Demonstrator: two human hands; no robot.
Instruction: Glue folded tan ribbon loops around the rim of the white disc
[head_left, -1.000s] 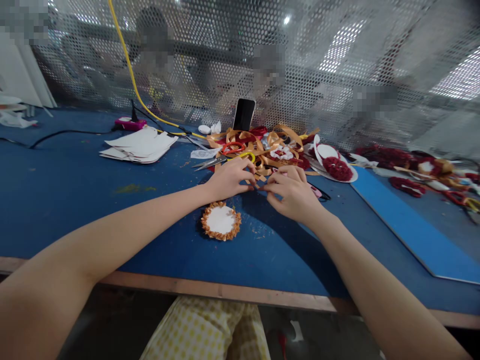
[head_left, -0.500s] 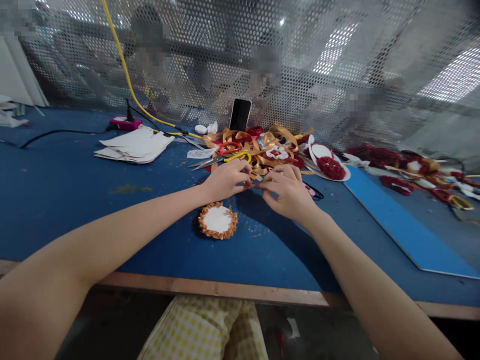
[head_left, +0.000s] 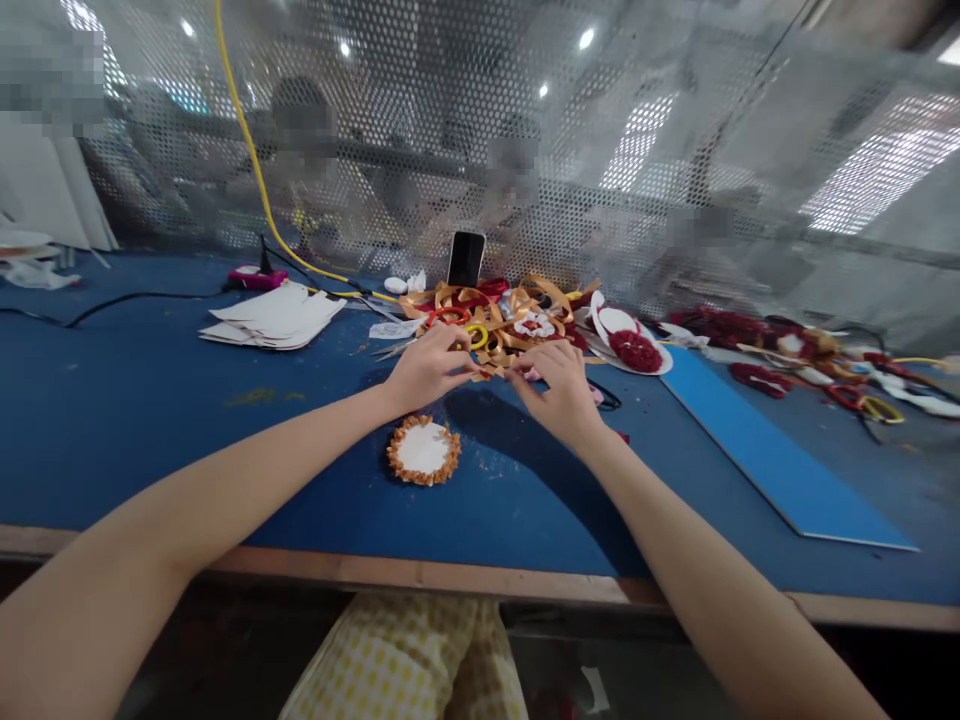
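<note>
My left hand and my right hand meet over the blue table, fingers pinched together on a small piece of orange ribbon between them. Just behind them lies a heap of orange and red ribbon strips. In front of my left hand sits a white round disc edged with folded orange ribbon. Scissors with red and yellow handles lie at the edge of the heap, close to my left hand.
A phone leans against the perforated metal screen. White card pieces lie at the left, a pink device with cables behind them. A white plate with red trim, a lighter blue board and more ribbon scraps are at the right.
The view tilted up and shifted, so the hands and the heap sit a little further left and away. Both hands stay pinched together on the ribbon piece.
</note>
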